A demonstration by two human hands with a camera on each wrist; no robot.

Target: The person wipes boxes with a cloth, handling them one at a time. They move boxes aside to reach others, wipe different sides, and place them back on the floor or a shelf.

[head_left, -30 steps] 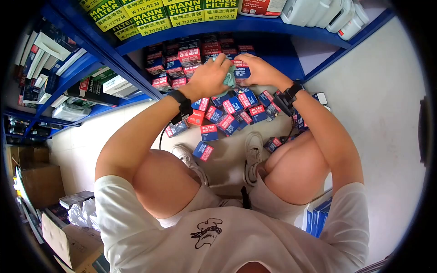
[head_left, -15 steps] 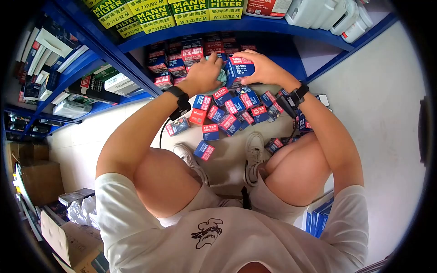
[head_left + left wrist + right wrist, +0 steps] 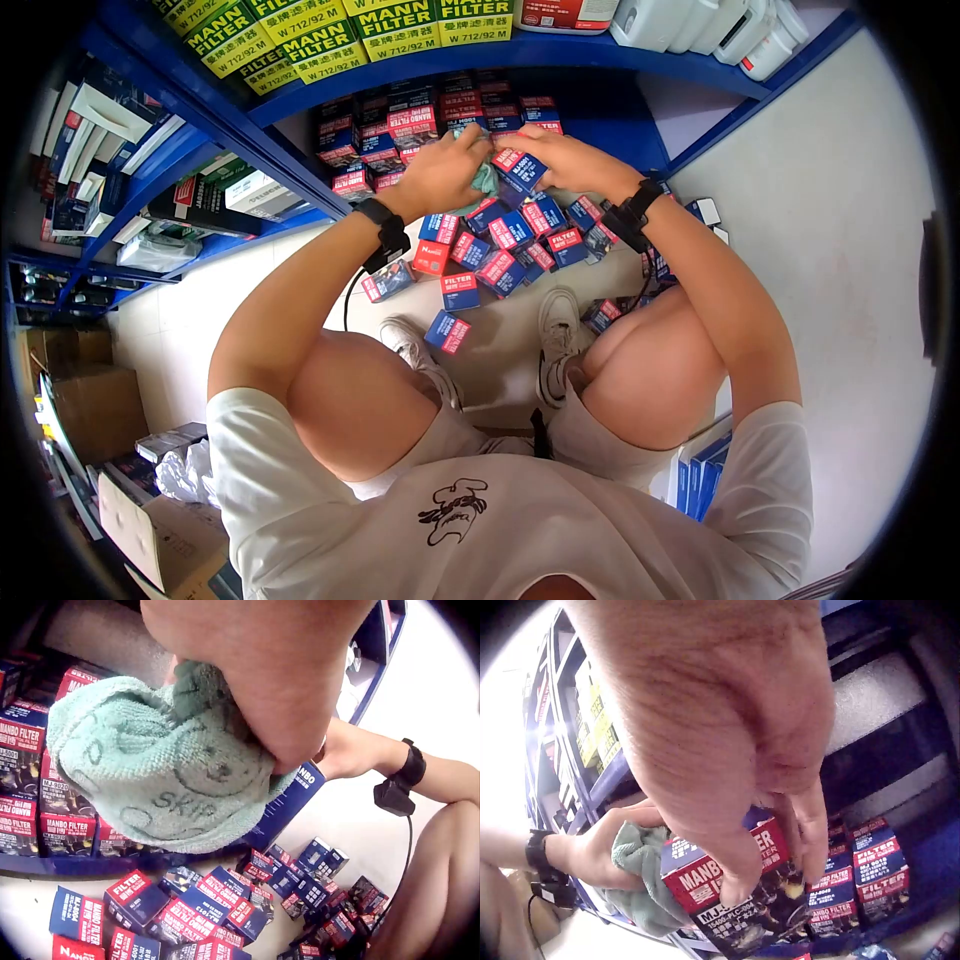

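The left hand [image 3: 447, 172] grips a green terry cloth [image 3: 172, 769] that hangs from its fingers, against a blue and red filter box [image 3: 520, 170]. That box is pinched by the right hand [image 3: 565, 160], whose thumb and fingers lie on its sides in the right wrist view [image 3: 735, 750]. The box is tilted and held just in front of the lowest shelf. The left fingertips are hidden behind the cloth in the left wrist view.
Stacked filter boxes [image 3: 412, 122] fill the left part of the low blue shelf. Loose boxes [image 3: 460, 291] lie on the floor between shelf and shoes. Yellow-green boxes [image 3: 400, 30] and white jugs [image 3: 745, 35] stand on the shelf above. Cartons [image 3: 98, 405] sit at left.
The right hand has turned and tilted the box and brought it closer to the left hand. The cloth in the left hand now lies against the box.
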